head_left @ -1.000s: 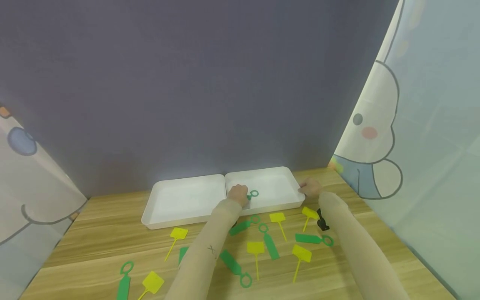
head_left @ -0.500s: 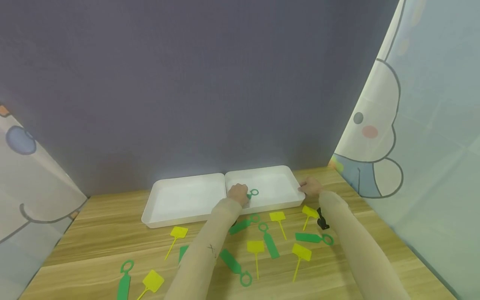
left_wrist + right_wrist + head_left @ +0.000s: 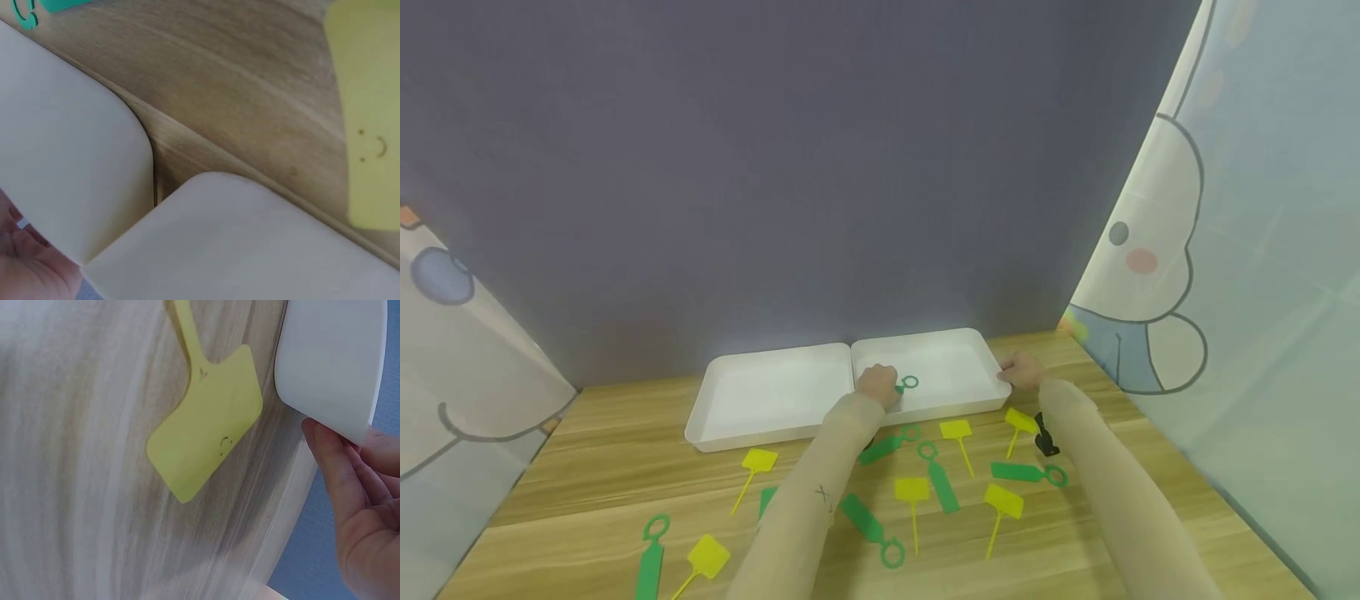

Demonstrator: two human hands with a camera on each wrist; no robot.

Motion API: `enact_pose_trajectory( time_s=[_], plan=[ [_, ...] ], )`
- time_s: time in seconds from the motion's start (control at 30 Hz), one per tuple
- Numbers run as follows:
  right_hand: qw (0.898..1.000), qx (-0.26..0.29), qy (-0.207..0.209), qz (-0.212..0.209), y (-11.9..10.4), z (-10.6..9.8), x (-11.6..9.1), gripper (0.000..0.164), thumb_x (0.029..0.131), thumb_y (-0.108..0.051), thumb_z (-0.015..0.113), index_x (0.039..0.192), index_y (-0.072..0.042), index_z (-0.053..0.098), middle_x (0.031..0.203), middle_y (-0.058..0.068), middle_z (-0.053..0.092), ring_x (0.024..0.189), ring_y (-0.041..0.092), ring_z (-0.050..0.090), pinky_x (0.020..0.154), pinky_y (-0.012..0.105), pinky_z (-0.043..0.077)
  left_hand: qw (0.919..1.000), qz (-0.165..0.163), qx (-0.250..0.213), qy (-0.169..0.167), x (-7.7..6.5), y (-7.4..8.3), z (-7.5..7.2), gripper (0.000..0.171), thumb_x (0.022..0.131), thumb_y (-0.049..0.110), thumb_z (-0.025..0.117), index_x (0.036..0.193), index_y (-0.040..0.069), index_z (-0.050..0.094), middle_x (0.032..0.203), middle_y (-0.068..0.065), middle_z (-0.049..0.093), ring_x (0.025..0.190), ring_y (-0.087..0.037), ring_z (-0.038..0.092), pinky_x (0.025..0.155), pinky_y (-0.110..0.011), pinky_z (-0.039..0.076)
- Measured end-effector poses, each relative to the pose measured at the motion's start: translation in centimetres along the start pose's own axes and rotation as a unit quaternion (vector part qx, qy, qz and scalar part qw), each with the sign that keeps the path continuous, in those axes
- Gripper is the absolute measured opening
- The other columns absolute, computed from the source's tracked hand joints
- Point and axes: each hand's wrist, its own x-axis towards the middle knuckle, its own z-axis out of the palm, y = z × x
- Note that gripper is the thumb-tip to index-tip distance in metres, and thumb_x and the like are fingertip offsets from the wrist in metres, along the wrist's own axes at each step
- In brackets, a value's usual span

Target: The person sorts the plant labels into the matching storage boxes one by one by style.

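My left hand point(image 3: 877, 386) is over the front left part of the right white tray point(image 3: 947, 358), its fingers curled around a green ring-ended plant tag. The tag's ring point(image 3: 910, 382) sticks out to the right of the hand, and its flat body is mostly hidden. Only part of the left palm point(image 3: 34, 269) shows behind the tray wall in the left wrist view. At the tray's right end, my right hand point(image 3: 1021, 371) pinches the corner, thumb at the rim and a fingertip point(image 3: 315, 434) against the outer wall.
A second white tray point(image 3: 775, 396) stands against the left side of the first. In front lie several yellow T-shaped tags point(image 3: 912, 490) and green ring-ended tags point(image 3: 943, 487). Some lie close by the forearms. A dark fabric wall point(image 3: 850, 167) rises behind the trays.
Both hands keep their places at the right tray. The head view has tilted very slightly; the trays and tags stay put.
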Motion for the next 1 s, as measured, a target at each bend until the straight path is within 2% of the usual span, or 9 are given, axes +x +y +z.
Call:
enact_pose_trajectory(
  time_s=[0.3, 0.57, 0.7, 0.77, 0.83, 0.93, 1.0],
  plan=[
    [1.0, 0.007, 0.003, 0.011, 0.0, 0.2, -0.3, 0.028, 0.088, -0.005, 0.052, 0.107, 0.015, 0.059, 0.108, 0.031, 0.06, 0.098, 0.039, 0.059, 0.085, 0.045, 0.05, 1.0, -0.001, -0.002, -0.007, 0.0, 0.1, 0.0, 0.021, 0.084, 0.017, 0.065, 0.098, 0.002, 0.062, 0.086, -0.01, 0.067, 0.074, -0.019, 0.063, 0.072, -0.027, 0.054],
    [1.0, 0.006, -0.006, 0.019, -0.2, 0.3, -0.3, 0.029, 0.089, -0.005, 0.051, 0.108, 0.015, 0.058, 0.11, 0.031, 0.059, 0.1, 0.04, 0.058, 0.085, 0.046, 0.05, 0.9999, 0.003, -0.013, -0.008, -0.3, 0.0, -0.2, 0.02, 0.084, 0.015, 0.063, 0.097, 0.001, 0.061, 0.085, -0.01, 0.066, 0.072, -0.018, 0.061, 0.071, -0.027, 0.054],
    [0.999, 0.019, -0.021, 0.019, 2.7, 1.0, 2.5, 0.031, 0.089, -0.011, 0.054, 0.11, 0.012, 0.059, 0.109, 0.028, 0.061, 0.097, 0.037, 0.06, 0.083, 0.046, 0.051, 0.9996, 0.008, -0.026, -0.005, -0.5, -0.1, -0.6, 0.019, 0.084, 0.014, 0.063, 0.097, 0.0, 0.061, 0.086, -0.01, 0.065, 0.073, -0.019, 0.062, 0.072, -0.028, 0.054],
    [0.999, 0.026, -0.013, -0.031, 6.1, 1.7, 5.1, 0.032, 0.088, -0.018, 0.059, 0.106, 0.007, 0.063, 0.101, 0.022, 0.066, 0.087, 0.029, 0.063, 0.074, 0.038, 0.053, 0.9995, 0.013, -0.027, -0.005, -0.6, -0.2, -0.8, 0.019, 0.084, 0.015, 0.063, 0.097, 0.0, 0.061, 0.086, -0.01, 0.066, 0.073, -0.019, 0.062, 0.072, -0.027, 0.054],
    [0.999, 0.018, -0.015, -0.047, 7.6, 2.0, 6.4, 0.034, 0.087, -0.023, 0.061, 0.105, 0.005, 0.065, 0.098, 0.02, 0.067, 0.084, 0.027, 0.062, 0.072, 0.037, 0.053, 0.9993, 0.02, -0.031, -0.006, -0.7, -0.2, -1.2, 0.021, 0.085, 0.015, 0.063, 0.098, 0.0, 0.061, 0.088, -0.011, 0.066, 0.074, -0.02, 0.063, 0.072, -0.028, 0.054],
    [0.999, 0.009, -0.003, -0.047, 6.6, 1.7, 5.7, 0.032, 0.087, -0.019, 0.06, 0.104, 0.007, 0.065, 0.097, 0.022, 0.067, 0.085, 0.029, 0.062, 0.074, 0.039, 0.052, 0.9987, 0.033, -0.037, -0.008, -0.9, -0.2, -1.7, 0.025, 0.085, 0.016, 0.063, 0.103, -0.001, 0.061, 0.096, -0.013, 0.067, 0.082, -0.023, 0.064, 0.078, -0.031, 0.054],
    [1.0, -0.003, -0.014, -0.008, 3.6, 1.0, 3.4, 0.032, 0.089, -0.012, 0.056, 0.109, 0.012, 0.06, 0.104, 0.027, 0.063, 0.092, 0.036, 0.06, 0.082, 0.046, 0.05, 0.9983, 0.04, -0.042, -0.011, -1.0, -0.3, -1.9, 0.029, 0.086, 0.017, 0.063, 0.108, -0.001, 0.06, 0.104, -0.014, 0.066, 0.091, -0.025, 0.064, 0.084, -0.034, 0.052]
  ],
)
